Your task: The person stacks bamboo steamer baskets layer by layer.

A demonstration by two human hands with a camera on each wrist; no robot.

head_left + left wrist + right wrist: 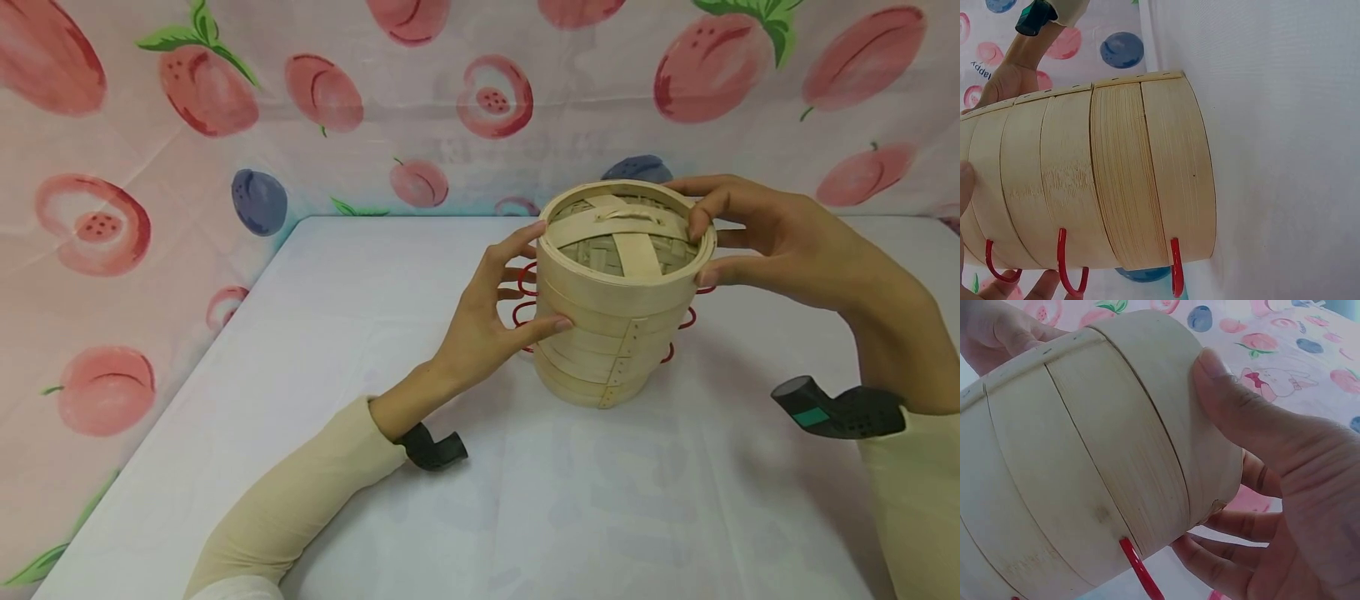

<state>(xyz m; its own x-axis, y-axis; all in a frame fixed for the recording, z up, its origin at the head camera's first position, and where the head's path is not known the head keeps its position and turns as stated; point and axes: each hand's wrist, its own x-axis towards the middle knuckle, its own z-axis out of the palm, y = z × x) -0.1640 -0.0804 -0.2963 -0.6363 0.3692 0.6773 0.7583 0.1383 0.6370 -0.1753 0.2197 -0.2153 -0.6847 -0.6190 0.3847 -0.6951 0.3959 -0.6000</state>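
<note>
A stacked bamboo steamer stands on the white table, several tiers high, with red loop handles down both sides. On top sits its woven lid, crossed by flat bamboo strips and a small handle loop. My left hand holds the stack's left side, thumb across the front and fingers around the side. At the upper right, my right hand grips the lid's rim, its thumb on the outer band. In the left wrist view the lowest tier meets the tabletop.
The white tabletop spreads around the steamer. Behind and to the left hangs a pink cloth printed with fruit. A black wrist device is on the left wrist, and another black device on the right.
</note>
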